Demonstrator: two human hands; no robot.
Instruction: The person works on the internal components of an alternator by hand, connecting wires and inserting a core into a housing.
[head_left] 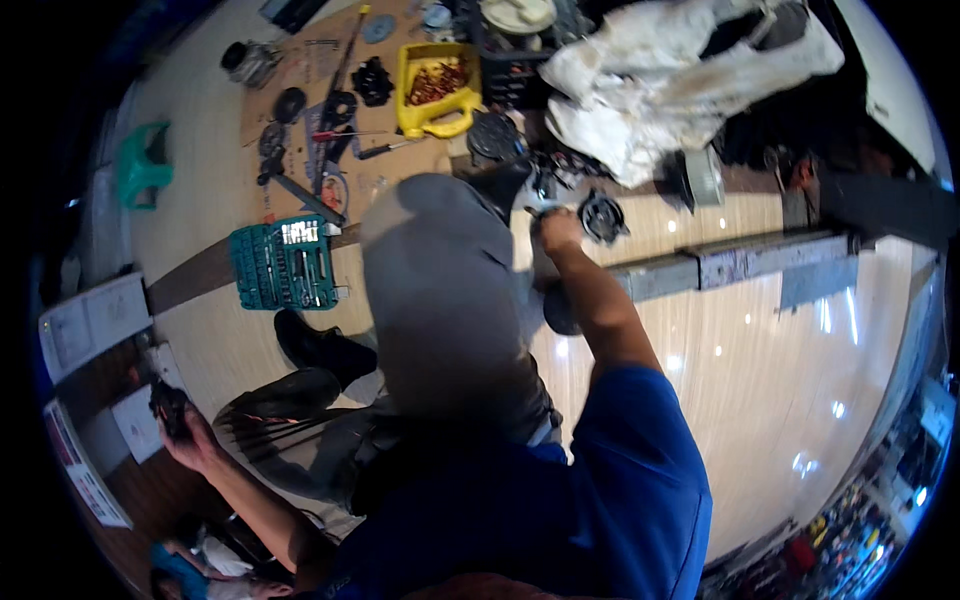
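Out to the far left, my left hand [193,437] is closed round a small dark part [169,404] whose kind I cannot make out. My right hand [558,235] is low over the floor beyond my knee, fingers curled; what they hold, if anything, is hidden. Just right of it lies a round black part with an open ring shape [602,217]. Small dark parts [548,180] lie beyond my right hand. Below that hand, a dark round object [562,312] stands at the end of a long metal beam [740,262].
A teal socket set case [262,265] lies open left of my knee. On cardboard [265,100] lie tools and black parts. A yellow cut-open container [462,118] holds small copper-coloured pieces. A white cloth [640,80] covers something. A green stool [145,165] stands left. Another person [200,570] is lower left.
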